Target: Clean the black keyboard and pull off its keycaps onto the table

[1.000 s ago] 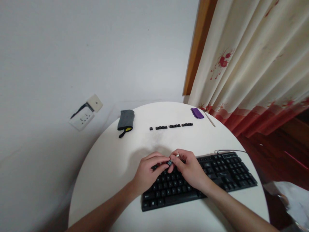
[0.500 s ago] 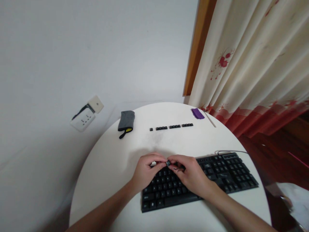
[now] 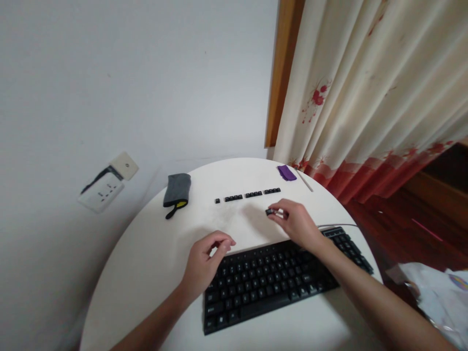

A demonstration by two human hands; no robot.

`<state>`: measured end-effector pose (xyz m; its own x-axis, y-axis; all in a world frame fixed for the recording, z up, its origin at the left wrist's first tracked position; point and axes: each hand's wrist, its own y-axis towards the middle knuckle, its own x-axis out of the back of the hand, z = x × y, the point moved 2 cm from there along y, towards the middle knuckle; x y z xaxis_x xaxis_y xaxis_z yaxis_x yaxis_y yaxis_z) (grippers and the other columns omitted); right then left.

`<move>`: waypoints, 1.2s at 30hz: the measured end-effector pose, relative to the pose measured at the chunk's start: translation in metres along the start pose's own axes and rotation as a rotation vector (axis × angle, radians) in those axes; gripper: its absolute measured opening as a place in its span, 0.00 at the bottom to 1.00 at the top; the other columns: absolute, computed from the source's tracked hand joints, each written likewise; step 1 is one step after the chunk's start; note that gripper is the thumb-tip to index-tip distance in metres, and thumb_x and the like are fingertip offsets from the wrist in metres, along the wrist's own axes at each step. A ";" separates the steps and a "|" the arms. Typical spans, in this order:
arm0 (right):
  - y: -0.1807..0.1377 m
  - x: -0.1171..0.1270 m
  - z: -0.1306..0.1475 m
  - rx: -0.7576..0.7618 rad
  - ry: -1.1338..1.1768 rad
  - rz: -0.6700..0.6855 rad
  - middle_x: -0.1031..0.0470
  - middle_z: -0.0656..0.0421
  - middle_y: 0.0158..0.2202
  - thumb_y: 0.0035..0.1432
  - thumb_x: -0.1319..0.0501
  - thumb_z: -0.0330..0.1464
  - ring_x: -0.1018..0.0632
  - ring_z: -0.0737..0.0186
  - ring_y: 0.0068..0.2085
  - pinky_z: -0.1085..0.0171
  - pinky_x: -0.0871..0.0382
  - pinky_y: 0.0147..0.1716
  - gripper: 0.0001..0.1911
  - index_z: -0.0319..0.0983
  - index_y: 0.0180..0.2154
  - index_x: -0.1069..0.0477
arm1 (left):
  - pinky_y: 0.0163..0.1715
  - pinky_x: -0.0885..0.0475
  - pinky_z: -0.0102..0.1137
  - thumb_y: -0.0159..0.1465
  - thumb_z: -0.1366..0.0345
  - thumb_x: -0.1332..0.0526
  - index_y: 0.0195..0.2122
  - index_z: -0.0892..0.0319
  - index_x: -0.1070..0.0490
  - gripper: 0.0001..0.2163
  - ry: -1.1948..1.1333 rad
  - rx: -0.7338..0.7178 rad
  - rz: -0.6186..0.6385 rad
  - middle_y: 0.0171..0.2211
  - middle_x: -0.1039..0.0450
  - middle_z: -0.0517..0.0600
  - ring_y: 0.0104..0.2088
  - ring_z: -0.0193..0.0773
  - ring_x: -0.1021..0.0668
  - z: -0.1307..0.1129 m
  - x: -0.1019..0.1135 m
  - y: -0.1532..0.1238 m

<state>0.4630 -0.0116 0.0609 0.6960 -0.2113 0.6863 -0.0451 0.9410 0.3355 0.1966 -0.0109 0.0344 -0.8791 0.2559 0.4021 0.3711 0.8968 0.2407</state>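
My right hand (image 3: 294, 222) is above the white table, pinching a small black keycap (image 3: 269, 212) between thumb and fingertips. A thin pale piece shows between the fingers behind the keycap; I cannot make out what it is. My left hand (image 3: 204, 258) hovers at the back left corner of the black keyboard (image 3: 256, 285), its thumb and index fingertips together with nothing visible in them. Along the keyboard's back edge, small stems show without caps. Beyond both hands lies a line of black keycaps (image 3: 253, 194), set out in groups with a single one (image 3: 217, 201) at the left.
A grey pouch (image 3: 177, 189) with a black loop lies at the table's (image 3: 146, 273) back left. A purple cloth (image 3: 287, 172) and a thin pale stick (image 3: 304, 180) are at the back right. Wall, socket (image 3: 101, 192) and curtain (image 3: 340, 122) border the table.
My hands have moved apart from where they met over the keyboard. The right one has carried the keycap forward toward the row; the left has drawn back leftward. The view has shifted to the right.
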 end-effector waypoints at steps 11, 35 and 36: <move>0.070 0.020 -0.139 -0.368 -0.424 0.050 0.19 0.53 0.33 0.56 0.36 0.34 0.22 0.58 0.36 0.67 0.37 0.33 0.08 0.37 0.34 0.20 | 0.34 0.30 0.28 0.66 0.65 0.42 0.30 0.59 0.25 0.09 0.080 -0.038 0.067 0.29 0.23 0.49 0.32 0.36 0.23 0.000 -0.004 0.001; 0.086 0.005 -0.170 -0.304 -0.480 0.120 0.20 0.55 0.34 0.58 0.36 0.36 0.23 0.59 0.35 0.68 0.40 0.30 0.09 0.39 0.38 0.22 | 0.31 0.31 0.27 0.66 0.66 0.43 0.30 0.59 0.25 0.09 0.084 -0.050 0.074 0.28 0.24 0.48 0.30 0.35 0.24 0.001 -0.001 0.003; 0.087 0.004 -0.170 -0.294 -0.471 0.125 0.20 0.55 0.35 0.57 0.36 0.36 0.23 0.59 0.35 0.68 0.40 0.31 0.09 0.39 0.38 0.22 | 0.31 0.31 0.27 0.66 0.66 0.43 0.30 0.59 0.26 0.09 0.082 -0.049 0.076 0.28 0.24 0.48 0.30 0.35 0.24 0.000 -0.001 0.003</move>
<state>0.5838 0.1138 -0.0165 0.3002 -0.1253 0.9456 0.1421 0.9861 0.0856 0.1987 -0.0085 0.0342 -0.8213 0.2902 0.4911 0.4517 0.8567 0.2492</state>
